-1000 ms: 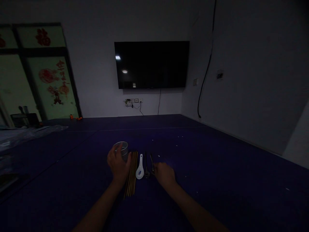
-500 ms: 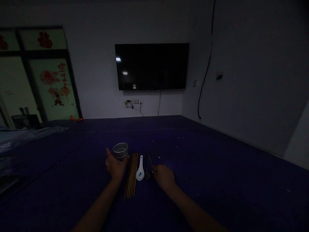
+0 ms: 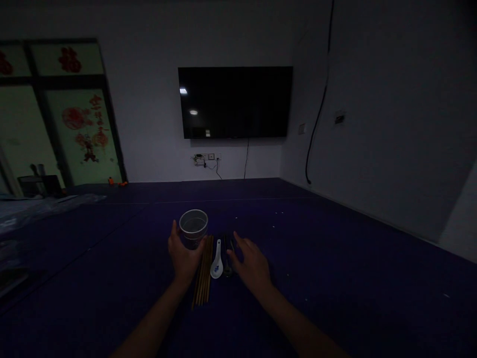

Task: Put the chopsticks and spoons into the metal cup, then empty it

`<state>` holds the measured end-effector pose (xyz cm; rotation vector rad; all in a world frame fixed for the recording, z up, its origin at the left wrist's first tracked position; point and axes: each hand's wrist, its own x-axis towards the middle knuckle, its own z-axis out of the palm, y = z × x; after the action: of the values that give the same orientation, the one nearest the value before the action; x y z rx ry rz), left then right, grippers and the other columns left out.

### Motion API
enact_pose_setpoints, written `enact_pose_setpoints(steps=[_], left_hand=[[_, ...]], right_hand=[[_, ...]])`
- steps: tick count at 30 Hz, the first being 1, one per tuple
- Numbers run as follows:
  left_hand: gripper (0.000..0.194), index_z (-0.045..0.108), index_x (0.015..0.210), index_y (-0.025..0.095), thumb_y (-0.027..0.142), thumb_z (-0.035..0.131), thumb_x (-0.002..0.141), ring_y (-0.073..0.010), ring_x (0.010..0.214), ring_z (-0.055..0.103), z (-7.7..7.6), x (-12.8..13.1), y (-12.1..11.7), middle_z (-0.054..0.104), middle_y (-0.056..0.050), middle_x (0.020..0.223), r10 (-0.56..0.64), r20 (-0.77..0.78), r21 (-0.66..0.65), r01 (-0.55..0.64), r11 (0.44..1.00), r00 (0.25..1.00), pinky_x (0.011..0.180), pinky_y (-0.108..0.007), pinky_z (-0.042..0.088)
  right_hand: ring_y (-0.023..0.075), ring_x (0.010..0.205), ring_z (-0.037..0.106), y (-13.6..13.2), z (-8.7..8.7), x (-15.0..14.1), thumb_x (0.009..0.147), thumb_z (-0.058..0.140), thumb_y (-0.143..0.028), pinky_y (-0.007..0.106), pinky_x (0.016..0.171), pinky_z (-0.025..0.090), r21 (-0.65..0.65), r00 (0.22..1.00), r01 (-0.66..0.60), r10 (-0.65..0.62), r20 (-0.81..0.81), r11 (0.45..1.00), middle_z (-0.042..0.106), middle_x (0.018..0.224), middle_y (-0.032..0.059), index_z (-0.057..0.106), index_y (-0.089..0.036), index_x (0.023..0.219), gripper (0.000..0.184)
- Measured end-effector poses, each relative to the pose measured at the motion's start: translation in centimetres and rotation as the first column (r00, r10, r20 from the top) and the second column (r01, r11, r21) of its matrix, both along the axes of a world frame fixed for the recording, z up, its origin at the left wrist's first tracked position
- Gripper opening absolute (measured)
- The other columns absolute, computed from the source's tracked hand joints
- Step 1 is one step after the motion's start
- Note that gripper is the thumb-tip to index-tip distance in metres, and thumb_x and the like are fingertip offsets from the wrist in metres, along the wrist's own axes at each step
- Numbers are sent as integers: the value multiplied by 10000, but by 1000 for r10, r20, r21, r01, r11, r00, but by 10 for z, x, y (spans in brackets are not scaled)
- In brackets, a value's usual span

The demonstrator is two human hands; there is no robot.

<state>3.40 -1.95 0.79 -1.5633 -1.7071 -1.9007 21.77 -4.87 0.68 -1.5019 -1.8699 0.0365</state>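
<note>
My left hand (image 3: 186, 256) is wrapped round a grey round cup (image 3: 193, 223), its open rim facing up. Just below and right of the cup lies a bundle of wooden chopsticks (image 3: 203, 281), partly covered by my thumb. Beside them is a white soup spoon (image 3: 217, 266) with a blue mark in its bowl. A dark spoon (image 3: 227, 271) lies to its right. My right hand (image 3: 251, 261) is open, thumb and forefinger apart, over a thin metal utensil (image 3: 232, 245) whose lower end is hidden behind the hand.
Everything lies on a dark purple surface (image 3: 149, 318) dotted with small white specks. Clear plastic wrapping (image 3: 48, 209) and a dark holder (image 3: 40, 185) are at the far left. A television (image 3: 235, 103) hangs on the wall ahead, and a black cable (image 3: 319, 107) runs down the right wall.
My left hand has brought the cup rightward and higher toward the chopstick tops. My right hand has let go of the thin utensil and spread its fingers; the row of utensils lies as before.
</note>
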Motion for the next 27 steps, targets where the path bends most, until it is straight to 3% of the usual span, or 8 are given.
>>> enact_pose_setpoints(steps=[4, 8, 12, 15, 18, 21, 23, 27], left_hand=[[951, 233, 1396, 228, 467, 714, 611, -286, 1191, 441, 0, 22, -22, 452, -125, 1280, -173, -114, 119, 186, 975, 978, 965, -452, 381], [931, 218, 1401, 227, 445, 702, 635, -283, 1167, 463, -9, 33, -33, 463, -135, 1270, -346, -248, 81, 376, 923, 905, 942, -445, 407], [970, 110, 1433, 212, 509, 647, 681, -280, 1189, 447, -14, 33, -31, 434, -153, 1313, -466, -247, -12, 478, 878, 849, 948, -442, 397], [902, 106, 1440, 208, 540, 566, 738, -275, 1200, 429, -12, 29, -23, 453, -144, 1313, -493, -308, -92, 490, 867, 814, 955, -449, 377], [604, 287, 1386, 207, 465, 411, 854, -238, 1177, 441, -9, 19, -13, 500, -114, 1284, -406, -331, -145, 380, 914, 852, 965, -428, 359], [392, 551, 1148, 177, 392, 358, 884, -222, 1090, 498, -7, 6, -1, 608, -92, 1126, -234, -331, -238, 159, 958, 914, 936, -380, 370], [329, 611, 1019, 181, 364, 380, 873, -224, 1027, 535, -8, -2, 6, 653, -78, 1007, -155, -355, -359, 18, 933, 922, 881, -352, 388], [289, 612, 996, 184, 349, 421, 854, -225, 957, 582, -13, -11, 15, 677, -76, 921, -119, -392, -584, -147, 798, 912, 784, -315, 392]], right_hand=[[250, 1216, 436, -2, -3, -5, 749, 610, -437, 409, 976, 385, 243, 975, -140, 176, -137, 960, 460, 1346, 111, 229, -212, 1428, 810], [255, 1199, 462, -2, -8, -8, 661, 669, -313, 423, 993, 379, 368, 902, -232, 340, -265, 901, 495, 1309, 115, 275, -208, 1397, 842], [262, 1130, 523, -2, -10, -10, 592, 706, -312, 406, 950, 422, 372, 853, -217, 361, -377, 902, 543, 1253, 112, 379, -195, 1321, 807], [265, 1112, 533, 1, -8, -8, 594, 704, -327, 397, 932, 432, 369, 858, -108, 274, -435, 923, 551, 1235, 125, 395, -172, 1302, 788], [269, 1194, 461, 13, -7, 4, 634, 670, -343, 405, 981, 382, 360, 863, 86, 111, -493, 929, 478, 1310, 152, 346, -143, 1336, 798], [270, 1254, 384, 29, -10, 22, 635, 662, -359, 411, 1028, 318, 321, 834, 243, -28, -551, 915, 418, 1359, 157, 310, -140, 1359, 834], [274, 1232, 406, 40, -16, 34, 614, 671, -355, 411, 1021, 319, 281, 819, 289, -84, -568, 915, 439, 1336, 164, 318, -132, 1352, 848], [280, 1221, 412, 57, -30, 50, 568, 696, -347, 404, 1008, 329, 256, 818, 316, -126, -561, 914, 448, 1321, 171, 333, -134, 1338, 877]])
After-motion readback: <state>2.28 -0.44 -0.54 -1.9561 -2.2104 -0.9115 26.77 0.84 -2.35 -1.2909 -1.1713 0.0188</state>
